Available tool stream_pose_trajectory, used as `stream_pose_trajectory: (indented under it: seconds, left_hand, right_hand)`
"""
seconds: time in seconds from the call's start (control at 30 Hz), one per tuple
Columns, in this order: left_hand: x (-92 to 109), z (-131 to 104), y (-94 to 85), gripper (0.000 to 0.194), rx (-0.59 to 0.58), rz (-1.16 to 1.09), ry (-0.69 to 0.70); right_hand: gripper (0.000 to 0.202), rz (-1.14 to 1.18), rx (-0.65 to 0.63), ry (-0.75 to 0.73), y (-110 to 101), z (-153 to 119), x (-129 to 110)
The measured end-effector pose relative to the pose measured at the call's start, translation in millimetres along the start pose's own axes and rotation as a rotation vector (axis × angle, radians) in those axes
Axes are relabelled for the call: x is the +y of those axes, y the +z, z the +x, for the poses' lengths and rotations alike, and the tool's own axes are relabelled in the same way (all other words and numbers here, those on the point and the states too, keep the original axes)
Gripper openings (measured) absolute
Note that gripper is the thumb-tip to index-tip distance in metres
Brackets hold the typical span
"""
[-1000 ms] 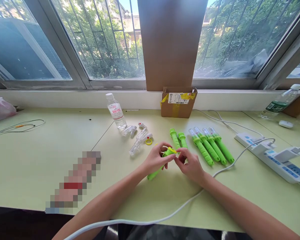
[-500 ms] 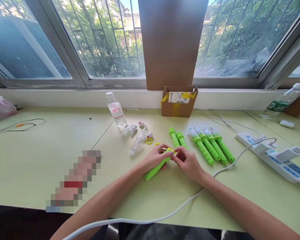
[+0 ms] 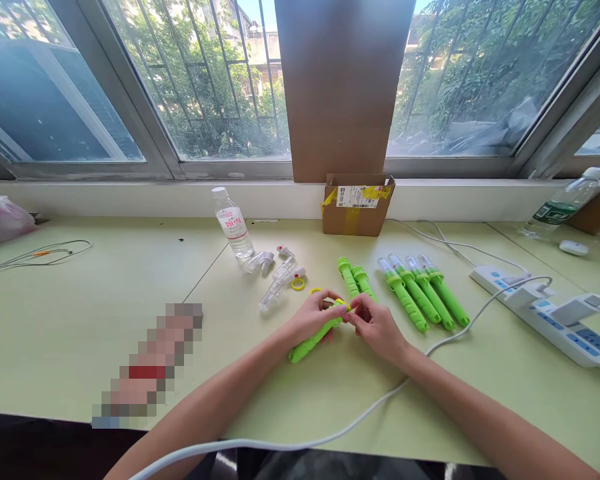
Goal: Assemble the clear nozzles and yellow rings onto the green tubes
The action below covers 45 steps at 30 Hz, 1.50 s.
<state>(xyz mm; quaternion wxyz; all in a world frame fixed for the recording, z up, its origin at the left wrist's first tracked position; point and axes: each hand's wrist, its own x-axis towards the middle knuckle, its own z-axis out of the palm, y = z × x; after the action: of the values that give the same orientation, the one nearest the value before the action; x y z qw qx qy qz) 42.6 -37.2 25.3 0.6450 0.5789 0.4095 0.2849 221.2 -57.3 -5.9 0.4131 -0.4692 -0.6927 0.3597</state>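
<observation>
My left hand point(image 3: 316, 316) is closed around a green plastic flashlight-shaped handle point(image 3: 306, 345), which slants with its lower end toward me. A yellow ring point(image 3: 343, 305) is at the handle's upper end. The fingertips of my right hand point(image 3: 381, 327) pinch at that ring; they partly hide it. Beyond my hands lie two green handles without clear tops point(image 3: 349, 275). To their right is a row of several green handles with clear tops point(image 3: 404, 293). Clear plastic pieces point(image 3: 276, 292) with white ends lie to the left, beside a loose yellow ring point(image 3: 299, 285).
A water bottle point(image 3: 234, 225) stands behind the clear pieces. An open cardboard box point(image 3: 356, 217) is by the window ledge. The power strip point(image 3: 545, 317) lies at right, and a white cable point(image 3: 360, 417) crosses under my right forearm. A pixelated object point(image 3: 153, 363) lies at left.
Both hands stay at the handle's upper end. My right fingers have shifted very slightly at the yellow ring. The view has tilted a little; the other things lie as before.
</observation>
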Motion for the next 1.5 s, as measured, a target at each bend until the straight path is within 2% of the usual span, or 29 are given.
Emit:
stream_pose_trajectory:
  seconds: [0.33, 0.47, 0.63, 0.77, 1.17, 1.5]
  left_hand:
    - [0, 0, 2.2, 0.039, 0.017, 0.025, 0.007]
    - [-2, 0, 2.5, 0.041, 0.019, 0.032, 0.01]
    - [-2, 0, 2.5, 0.042, 0.033, 0.045, 0.006]
    - [0, -1, 2.0, 0.043, 0.036, 0.048, 0.004]
    - [1, -3, 5.5, 0.044, 0.101, 0.098, 0.042]
    - [-2, -3, 5.8, 0.043, 0.119, 0.156, 0.079]
  right_hand:
    - [0.029, 0.008, -0.014, 0.01, -2, 1, -2]
    - [0.03, 0.065, -0.036, 0.022, -2, 1, -1]
    - [0.032, 0.153, 0.011, 0.046, 2, -1, 5]
    - [0.033, 0.187, -0.001, 0.069, 2, -2, 7]
    - [0.037, 0.296, -0.031, 0.101, 0, -4, -5]
    - [0.027, 0.293, -0.065, 0.089, -1, -6, -5]
